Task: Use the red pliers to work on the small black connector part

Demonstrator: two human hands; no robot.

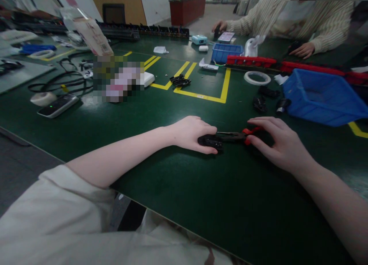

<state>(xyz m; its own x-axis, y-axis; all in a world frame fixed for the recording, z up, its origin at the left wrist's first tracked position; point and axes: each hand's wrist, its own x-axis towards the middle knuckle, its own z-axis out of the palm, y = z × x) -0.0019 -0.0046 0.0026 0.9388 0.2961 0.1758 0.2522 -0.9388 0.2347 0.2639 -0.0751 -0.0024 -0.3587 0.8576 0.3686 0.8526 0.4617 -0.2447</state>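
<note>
My left hand (192, 134) is closed around a small black plastic part (211, 141), pinning it near the green table top. In my right hand (277, 142) are the red handles of a pair of pliers (234, 136), held between thumb and fingers. The dark jaws of the pliers point left and reach the black part; whether they grip it I cannot tell. Several similar black parts (180, 81) lie in a small heap beyond my hands. More black parts (260, 103) lie to the right, beside a blue bin (324, 98).
Across the table (172, 176) a person in a striped sleeve (250, 21) handles dark objects. A white tape roll (257, 78), a smaller blue basket (227, 52) and a red strip (310, 68) lie ahead. At left are a handheld device (58, 105), black cables (60, 81) and a bottle (92, 33).
</note>
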